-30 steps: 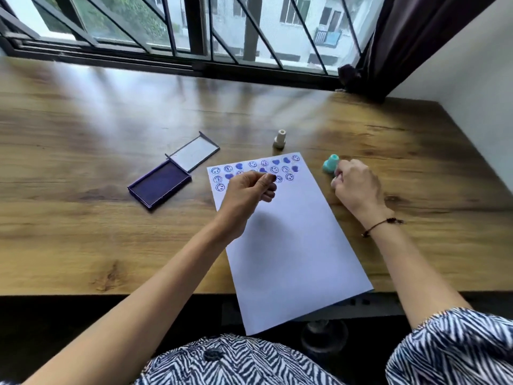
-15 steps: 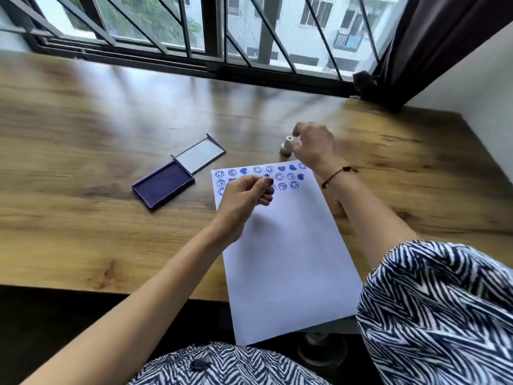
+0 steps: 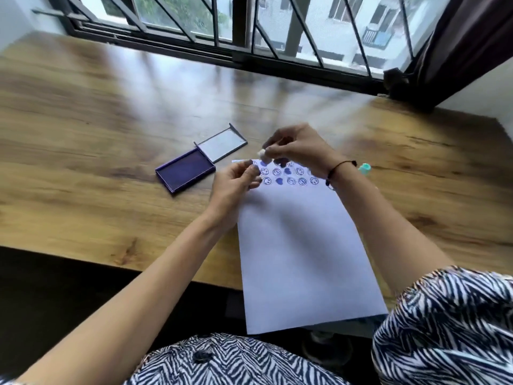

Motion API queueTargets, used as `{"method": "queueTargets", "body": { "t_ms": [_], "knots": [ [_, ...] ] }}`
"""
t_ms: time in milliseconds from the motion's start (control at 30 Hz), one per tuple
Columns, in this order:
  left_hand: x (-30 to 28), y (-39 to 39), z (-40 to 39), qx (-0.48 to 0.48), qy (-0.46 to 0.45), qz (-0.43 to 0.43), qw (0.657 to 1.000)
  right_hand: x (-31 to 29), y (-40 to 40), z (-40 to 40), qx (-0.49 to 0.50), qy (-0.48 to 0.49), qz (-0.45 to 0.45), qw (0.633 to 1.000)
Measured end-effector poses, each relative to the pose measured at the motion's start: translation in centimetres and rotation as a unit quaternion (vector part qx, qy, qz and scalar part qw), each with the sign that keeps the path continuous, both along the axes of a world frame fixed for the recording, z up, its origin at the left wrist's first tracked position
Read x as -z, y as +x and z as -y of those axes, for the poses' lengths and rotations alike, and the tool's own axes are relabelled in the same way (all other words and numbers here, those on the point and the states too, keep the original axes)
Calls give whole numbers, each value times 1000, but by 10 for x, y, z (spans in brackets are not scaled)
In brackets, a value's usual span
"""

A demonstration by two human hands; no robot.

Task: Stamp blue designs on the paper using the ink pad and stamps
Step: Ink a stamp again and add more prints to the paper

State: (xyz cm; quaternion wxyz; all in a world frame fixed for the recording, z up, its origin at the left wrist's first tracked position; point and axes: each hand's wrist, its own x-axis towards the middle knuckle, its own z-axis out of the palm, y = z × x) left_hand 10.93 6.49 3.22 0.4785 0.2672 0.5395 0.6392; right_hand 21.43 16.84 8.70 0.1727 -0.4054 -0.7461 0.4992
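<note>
Here, largest first:
Table (image 3: pixel 83 151): a wide wooden top with dark grain, running up to the window; light glares across its far half.
Window (image 3: pixel 249 26): dark frame with slanted bars, pale buildings and green leaves outside; a dark curtain (image 3: pixel 458 43) hangs at the right, beside a white wall.
Paper (image 3: pixel 302 251): a white sheet lying on the table, its near edge hanging over the table's front edge; rows of blue smiley faces and hearts fill its far end, partly hidden by both hands.
Ink pad (image 3: pixel 185 171): an open purple case just left of the paper, blue pad showing inside, its lid (image 3: pixel 222 144) folded back flat behind it.
Left hand (image 3: pixel 233 184): over the paper's far left corner, fingers curled loosely, thumb and forefinger close together; whether they pinch anything I cannot tell.
Right hand (image 3: pixel 299 148): raised above the stamped rows, fingertips clamped on a small white stamp (image 3: pixel 261 153); a black cord circles the wrist.
Teal stamp (image 3: pixel 364 168): on the table just right of the paper, partly behind the right wrist.
</note>
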Motion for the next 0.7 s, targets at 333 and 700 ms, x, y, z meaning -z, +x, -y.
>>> {"method": "queueTargets", "body": {
  "t_ms": [333,700],
  "knots": [
    [-4,-41,36,-76,9,50,996,15,-52,43,-52,-19,-69,996],
    [1,-74,61,-173,-4,247,953,2,-121,37,-132,84,-54,986]
  ]
}}
